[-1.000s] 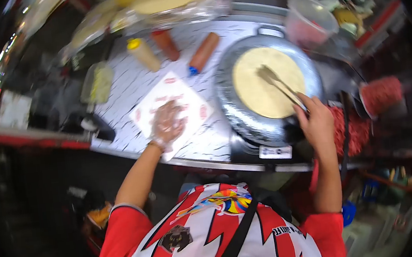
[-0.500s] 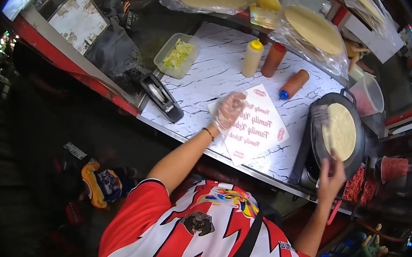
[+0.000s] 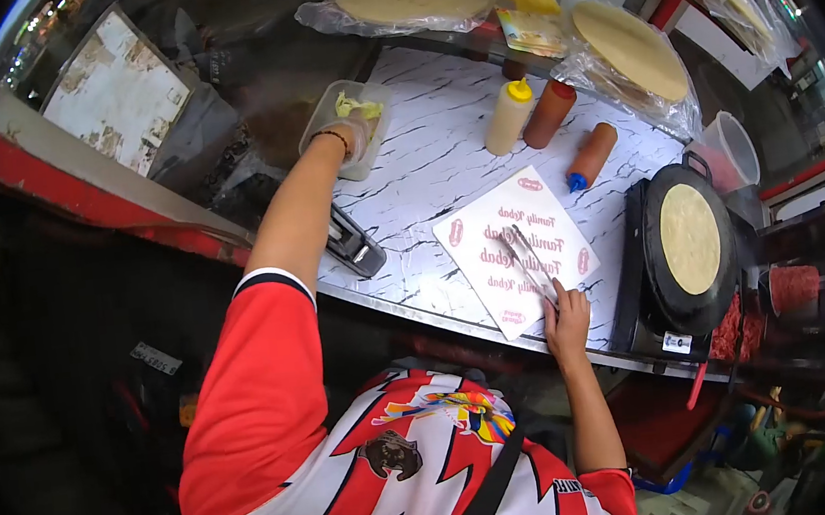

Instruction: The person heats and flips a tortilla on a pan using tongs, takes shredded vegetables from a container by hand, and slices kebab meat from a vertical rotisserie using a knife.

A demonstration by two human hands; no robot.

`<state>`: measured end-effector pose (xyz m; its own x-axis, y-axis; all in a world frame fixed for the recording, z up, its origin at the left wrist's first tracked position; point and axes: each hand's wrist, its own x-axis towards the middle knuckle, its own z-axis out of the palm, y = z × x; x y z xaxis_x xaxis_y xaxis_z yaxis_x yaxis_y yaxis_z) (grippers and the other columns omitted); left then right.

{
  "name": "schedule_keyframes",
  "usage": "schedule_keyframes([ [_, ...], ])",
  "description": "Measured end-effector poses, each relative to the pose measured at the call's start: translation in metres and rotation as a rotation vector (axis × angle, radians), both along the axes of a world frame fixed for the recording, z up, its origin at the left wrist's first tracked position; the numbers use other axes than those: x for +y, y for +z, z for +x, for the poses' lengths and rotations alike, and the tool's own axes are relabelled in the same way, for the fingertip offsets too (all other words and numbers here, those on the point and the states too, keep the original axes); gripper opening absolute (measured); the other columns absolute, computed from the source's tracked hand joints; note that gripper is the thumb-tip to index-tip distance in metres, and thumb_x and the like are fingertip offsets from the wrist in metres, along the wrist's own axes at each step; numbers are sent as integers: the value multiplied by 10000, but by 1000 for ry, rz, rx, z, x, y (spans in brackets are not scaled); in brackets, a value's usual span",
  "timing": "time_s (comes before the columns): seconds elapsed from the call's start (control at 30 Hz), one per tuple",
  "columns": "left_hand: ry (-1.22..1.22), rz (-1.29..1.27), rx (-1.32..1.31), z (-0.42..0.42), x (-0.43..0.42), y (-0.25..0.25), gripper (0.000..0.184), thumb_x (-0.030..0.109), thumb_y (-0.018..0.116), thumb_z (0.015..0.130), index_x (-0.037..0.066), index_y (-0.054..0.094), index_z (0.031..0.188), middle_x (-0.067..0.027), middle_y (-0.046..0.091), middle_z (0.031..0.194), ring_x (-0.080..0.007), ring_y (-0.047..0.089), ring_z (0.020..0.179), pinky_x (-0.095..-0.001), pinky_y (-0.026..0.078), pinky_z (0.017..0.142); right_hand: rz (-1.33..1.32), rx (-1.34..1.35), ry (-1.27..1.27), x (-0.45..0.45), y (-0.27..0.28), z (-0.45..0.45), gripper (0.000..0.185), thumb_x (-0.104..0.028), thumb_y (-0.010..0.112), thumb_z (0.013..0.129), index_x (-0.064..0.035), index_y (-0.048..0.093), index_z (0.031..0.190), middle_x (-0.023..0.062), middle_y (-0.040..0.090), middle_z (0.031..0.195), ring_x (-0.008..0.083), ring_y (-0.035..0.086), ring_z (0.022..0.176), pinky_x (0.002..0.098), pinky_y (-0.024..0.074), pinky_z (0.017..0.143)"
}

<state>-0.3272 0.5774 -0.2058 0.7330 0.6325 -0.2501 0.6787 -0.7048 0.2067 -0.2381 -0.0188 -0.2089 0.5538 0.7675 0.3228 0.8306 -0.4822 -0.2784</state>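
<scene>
My left hand (image 3: 345,139), in a clear plastic glove, reaches into a plastic container (image 3: 324,104) of shredded lettuce (image 3: 357,108). Its fingers are hidden there, so what they grip does not show. Metal tongs (image 3: 532,263) are held in my right hand (image 3: 569,316), their tips over a printed paper wrapper (image 3: 493,199) that lies on the counter. To the right, a flat round tortilla (image 3: 690,240) rests on a black griddle (image 3: 679,322).
Behind the wrapper, a yellow-capped bottle (image 3: 509,119) and a red sauce bottle (image 3: 550,114) stand upright; a blue-tipped bottle (image 3: 593,156) lies sideways. A black tape dispenser (image 3: 357,243) sits by the front edge. Bagged tortillas (image 3: 630,49) line the back.
My left hand has moved from the wrapper left into the lettuce container. My right hand has come left from the griddle, bringing the tongs over the wrapper. The tortilla remains on the griddle.
</scene>
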Motion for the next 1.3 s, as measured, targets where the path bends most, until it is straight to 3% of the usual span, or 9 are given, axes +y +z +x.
schedule_keyframes([
  [0.1, -72, -27, 69, 10, -3, 2, 627, 153, 711, 752, 53, 618, 1365, -278, 694, 1246, -402, 691, 1147, -419, 553, 981, 10, 2, -5, -2, -2, -2, 463, -151, 702, 931, -45, 612, 1373, 147, 570, 955, 336, 544, 904, 452, 428, 811],
  [0.17, -352, 57, 263, 5, -15, 49, 593, 138, 691, 776, 48, 622, 1358, -289, 687, 1249, -399, 686, 1160, -418, 546, 993, 15, 5, -8, -2, -1, -2, 466, -151, 706, 925, -44, 611, 1369, 148, 565, 952, 336, 545, 903, 451, 429, 808],
  [0.27, -390, 172, 210, 11, 16, 42, 575, 133, 678, 794, 63, 628, 1362, -291, 685, 1251, -391, 686, 1159, -413, 538, 1009, 25, -16, -15, -2, -5, -2, 460, -149, 706, 926, -40, 614, 1363, 150, 566, 952, 337, 546, 905, 448, 431, 807],
  [0.67, -386, 37, -82, 3, 36, 72, 609, 102, 752, 766, 121, 613, 1358, -186, 711, 1224, -359, 688, 1145, -394, 542, 1002, -8, 24, -37, -1, -3, -1, 462, -152, 712, 916, -27, 621, 1352, 149, 569, 943, 338, 546, 904, 450, 437, 819],
  [0.77, -211, -31, 59, 10, 12, 98, 674, 169, 756, 784, 144, 580, 1434, -200, 643, 1383, -349, 639, 1265, -436, 523, 1057, 8, 2, -42, 1, 0, -3, 463, -151, 715, 912, -27, 622, 1349, 148, 569, 941, 338, 546, 905, 449, 437, 819],
  [0.87, -430, 114, 278, 3, -25, 65, 592, 189, 743, 781, 113, 623, 1356, -245, 694, 1257, -381, 687, 1152, -417, 550, 991, 4, 22, -45, 0, 1, -4, 465, -151, 719, 910, -30, 623, 1349, 147, 568, 941, 339, 547, 904, 451, 439, 817],
  [0.9, -465, 179, 261, 8, 8, -4, 544, 196, 705, 806, 113, 647, 1341, -283, 680, 1267, -386, 693, 1149, -430, 548, 995, 11, 17, -41, -1, 1, -4, 465, -151, 720, 909, -31, 623, 1348, 146, 568, 941, 339, 547, 902, 450, 440, 815],
  [1.2, -297, 85, 264, 6, -7, 93, 620, 143, 669, 817, 186, 607, 1432, -215, 652, 1363, -361, 661, 1234, -426, 538, 1045, 53, 0, -42, 3, 1, -6, 434, -126, 697, 928, -25, 622, 1344, 150, 541, 921, 338, 527, 869, 451, 428, 797],
  [1.3, -450, 192, 313, 17, 37, 55, 638, 122, 665, 825, 235, 593, 1448, -196, 619, 1416, -359, 624, 1286, -435, 503, 1085, 40, -2, -48, 1, 2, -5, 440, -136, 704, 924, -25, 624, 1342, 150, 547, 926, 338, 533, 875, 449, 433, 798],
])
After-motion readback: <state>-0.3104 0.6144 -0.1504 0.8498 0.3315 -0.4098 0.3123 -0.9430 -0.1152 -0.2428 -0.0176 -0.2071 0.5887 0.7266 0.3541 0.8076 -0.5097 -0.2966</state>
